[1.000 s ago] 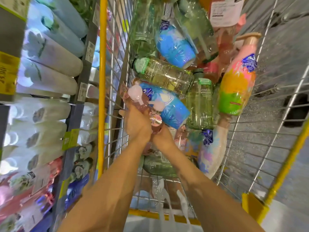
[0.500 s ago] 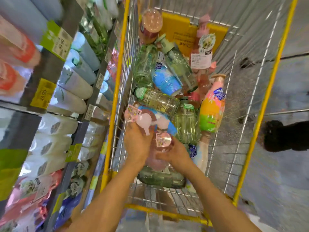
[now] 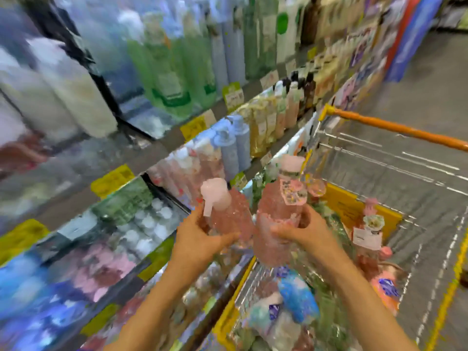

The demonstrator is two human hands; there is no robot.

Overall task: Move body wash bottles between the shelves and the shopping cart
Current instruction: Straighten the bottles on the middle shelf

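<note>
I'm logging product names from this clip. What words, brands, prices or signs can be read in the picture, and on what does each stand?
None can be read; motion blur smears everything.
Yellow shelf price tags: print blurred.
Left pink bottle, in the left hand: no legible label.
Right pink bottle, in the right hand: round tag, unreadable.
White label on a pink bottle in the cart: too small.
Yellow panel in the cart: dark print, illegible.
</note>
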